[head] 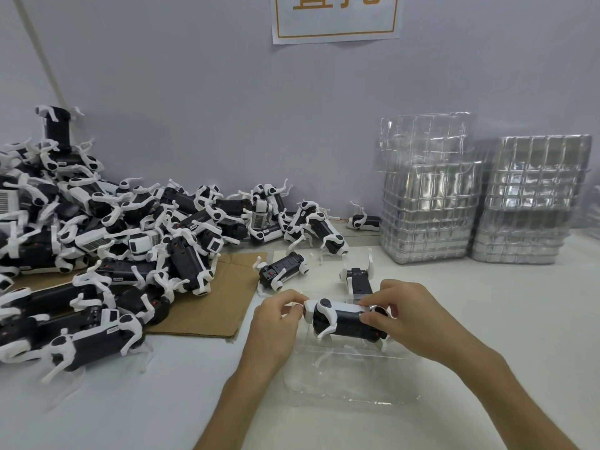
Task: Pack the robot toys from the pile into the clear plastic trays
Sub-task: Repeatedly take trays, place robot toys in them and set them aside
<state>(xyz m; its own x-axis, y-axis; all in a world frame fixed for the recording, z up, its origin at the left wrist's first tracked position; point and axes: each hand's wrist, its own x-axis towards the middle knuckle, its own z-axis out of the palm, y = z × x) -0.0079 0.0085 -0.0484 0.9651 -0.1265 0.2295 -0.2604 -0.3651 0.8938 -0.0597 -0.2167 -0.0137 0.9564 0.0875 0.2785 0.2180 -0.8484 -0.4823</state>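
On a white table (487, 319) by a lilac wall (227, 108), left hand (279, 315) and right hand (402, 316) pinch a black-and-white robot dog toy (341, 319) over a clear plastic tray (350, 378).

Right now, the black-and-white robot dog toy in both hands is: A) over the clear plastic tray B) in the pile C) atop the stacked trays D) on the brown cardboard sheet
A: left hand and right hand hold the robot dog toy over the clear plastic tray.

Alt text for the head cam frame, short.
The left hand and right hand grip a black-and-white robot toy over a clear tray on a white table. A pile of such toys lies left, partly on cardboard; tray stacks stand back right.
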